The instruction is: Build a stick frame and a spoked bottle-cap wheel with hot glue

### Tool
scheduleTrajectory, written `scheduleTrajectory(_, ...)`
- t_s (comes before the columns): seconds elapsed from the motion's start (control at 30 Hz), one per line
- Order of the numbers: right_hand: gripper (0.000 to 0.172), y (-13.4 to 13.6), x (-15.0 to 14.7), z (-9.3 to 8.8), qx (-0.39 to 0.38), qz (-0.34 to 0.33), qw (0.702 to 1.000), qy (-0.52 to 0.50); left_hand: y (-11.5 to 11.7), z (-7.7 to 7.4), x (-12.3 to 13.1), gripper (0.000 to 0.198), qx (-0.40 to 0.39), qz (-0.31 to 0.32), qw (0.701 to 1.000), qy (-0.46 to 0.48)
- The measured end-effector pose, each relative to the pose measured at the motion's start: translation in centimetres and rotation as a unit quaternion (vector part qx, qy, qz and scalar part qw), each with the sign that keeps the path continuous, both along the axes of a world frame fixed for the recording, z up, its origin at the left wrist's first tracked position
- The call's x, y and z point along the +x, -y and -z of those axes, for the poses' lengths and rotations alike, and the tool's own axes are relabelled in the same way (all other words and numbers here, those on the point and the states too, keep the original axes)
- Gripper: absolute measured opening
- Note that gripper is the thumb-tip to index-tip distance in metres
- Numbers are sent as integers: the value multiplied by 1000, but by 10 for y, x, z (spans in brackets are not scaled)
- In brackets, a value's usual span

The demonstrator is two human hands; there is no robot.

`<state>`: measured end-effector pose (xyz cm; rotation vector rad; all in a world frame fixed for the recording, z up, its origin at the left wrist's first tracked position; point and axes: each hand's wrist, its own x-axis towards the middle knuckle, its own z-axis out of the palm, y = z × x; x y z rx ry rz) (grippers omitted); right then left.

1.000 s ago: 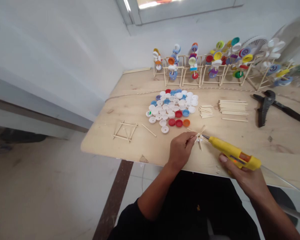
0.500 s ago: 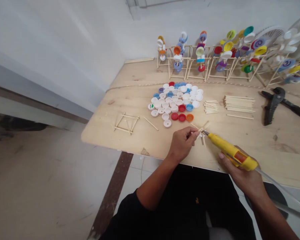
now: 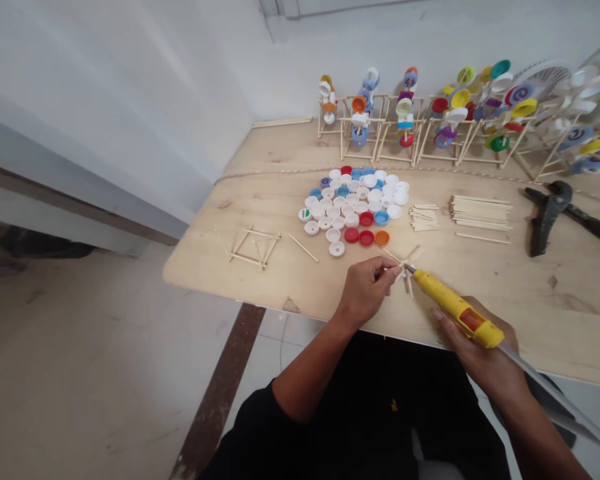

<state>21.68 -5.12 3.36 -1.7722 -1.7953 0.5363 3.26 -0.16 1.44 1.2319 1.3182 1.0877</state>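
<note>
The right hand [image 3: 489, 360] grips one yellow plastic glue gun [image 3: 445, 297]; at its tip, the left hand [image 3: 366, 287] pinches one wooden-stick star [image 3: 403, 263]; beyond lies one round orange cap [image 3: 382, 238].

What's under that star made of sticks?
Something small and white peeks out, with table around it. The star of sticks, left hand and glue gun cover the rest, so I can't tell what it is.
</note>
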Motion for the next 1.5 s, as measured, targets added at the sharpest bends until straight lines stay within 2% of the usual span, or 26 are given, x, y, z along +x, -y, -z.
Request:
scheduleTrajectory(0.23, 32, -6, 8, 9, 24, -28, 999, 26, 0, 1, 1, 21, 5, 7, 1000, 3)
scheduleTrajectory(0.47, 34, -3, 8, 6, 16, -36, 999, 38, 0, -3, 1, 19, 3, 0, 1000, -1)
scheduleTrajectory(0.67, 36, -6, 14, 15, 33, -46, 998, 32, 1, -3, 1, 20, -5, 3, 1000, -4)
scheduleTrajectory(0.9, 36, -2, 5, 5, 35, -21, 998, 45, 2, -2, 0, 20, -5, 1, 1000, -7)
scheduleTrajectory(1.17, 33, -4, 12, 10, 20, -24, 999, 13, 1, -3, 0, 21, -2, -1, 1000, -18)
scheduleTrajectory(1.5, 35, -5, 11, 5, 28, -13, 1000, -2, 0, -5, -1, 19, -17, 9, 999, 37)
